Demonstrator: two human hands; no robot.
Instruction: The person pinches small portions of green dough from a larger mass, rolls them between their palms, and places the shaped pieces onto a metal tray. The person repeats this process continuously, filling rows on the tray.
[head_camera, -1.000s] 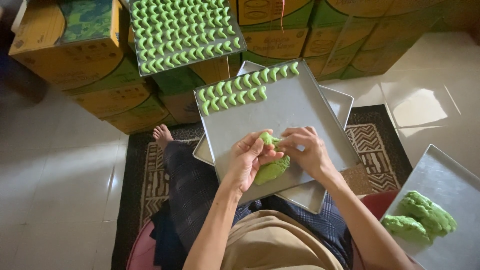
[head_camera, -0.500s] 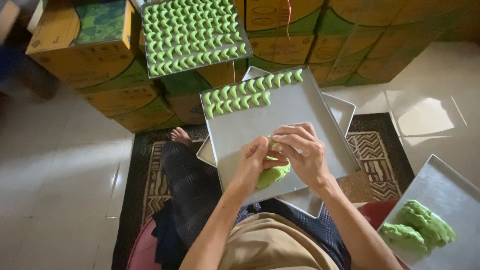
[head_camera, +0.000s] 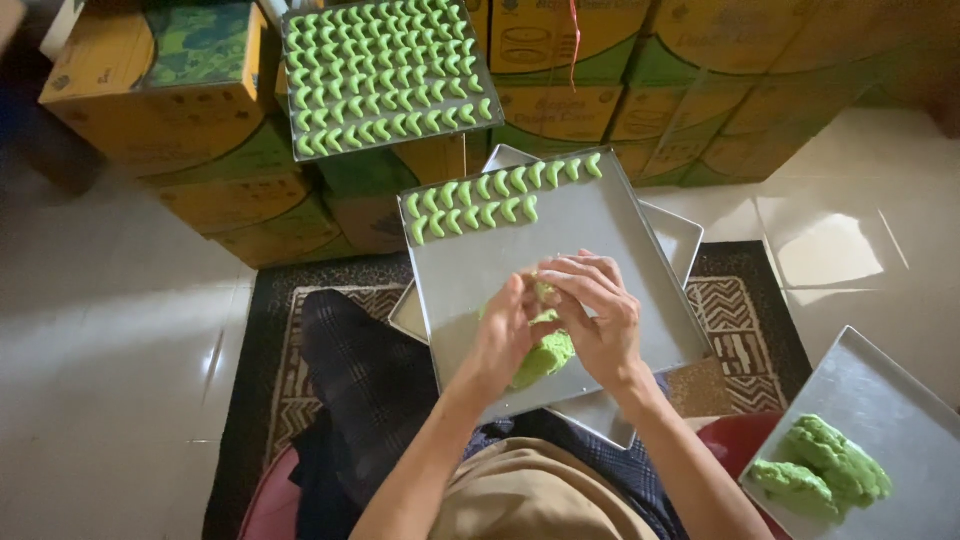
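Observation:
A lump of green dough rests on the near part of a metal tray on my lap. My left hand and my right hand meet just above the lump, fingers pinched together on a small piece of green dough. Two rows of green crescent-shaped dough pieces lie along the tray's far edge.
A second tray filled with several rows of green crescents sits on stacked yellow and green cardboard boxes ahead. Another tray at the right holds two dough lumps. More trays lie under mine, on a patterned mat.
The view has shifted slightly, so the trays sit lower in frame. Both hands stay together over the dough lump, working the small piece between the fingers.

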